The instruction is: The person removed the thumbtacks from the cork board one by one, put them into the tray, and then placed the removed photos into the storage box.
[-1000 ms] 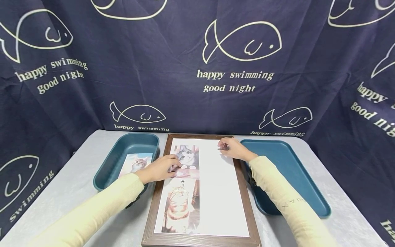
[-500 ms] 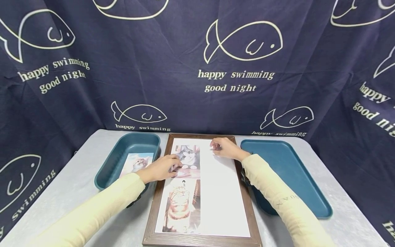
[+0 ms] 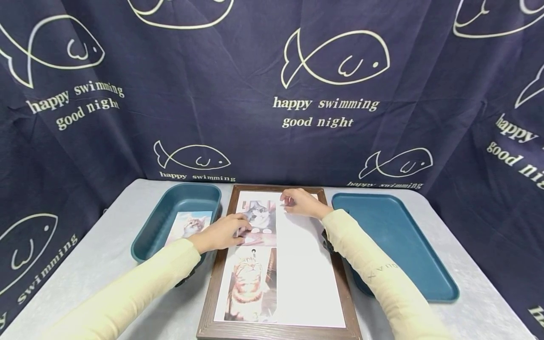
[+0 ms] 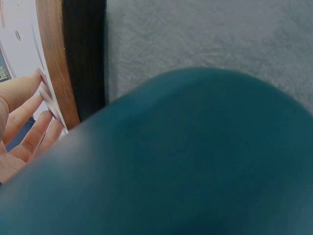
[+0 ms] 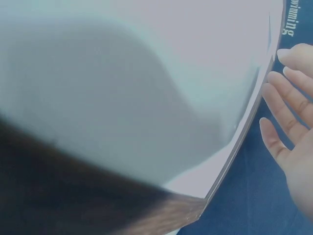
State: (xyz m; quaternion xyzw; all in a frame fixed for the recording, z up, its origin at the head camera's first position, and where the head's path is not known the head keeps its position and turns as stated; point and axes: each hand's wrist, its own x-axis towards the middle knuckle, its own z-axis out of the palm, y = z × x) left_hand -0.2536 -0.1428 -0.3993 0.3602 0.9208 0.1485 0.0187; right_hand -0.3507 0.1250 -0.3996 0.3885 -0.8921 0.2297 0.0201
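In the head view my left hand (image 3: 223,231) rests on the left part of a grey-and-white cat photo (image 3: 264,221), its fingers bent and a gap between thumb and fingers. That photo lies at the upper left of a white sheet inside a brown wooden frame (image 3: 276,330). Below it lies an orange tabby photo (image 3: 248,288). My right hand (image 3: 303,203) touches the white sheet (image 3: 310,278) near the top, just right of the grey cat photo, with fingertips downward. The left wrist view shows the left fingertips (image 4: 45,116) at the paper's edge, beside the wood.
A teal bin (image 3: 144,222) with a kitten photo (image 3: 189,224) in it stands left of the frame, under my left forearm. At the right, a flat teal tray (image 3: 382,231) lies partly beneath my right forearm. A dark blue fish-print curtain (image 3: 246,108) hangs behind the table.
My right hand has slid left along the top of the white sheet, towards the grey cat photo. My left hand has stayed on that photo.
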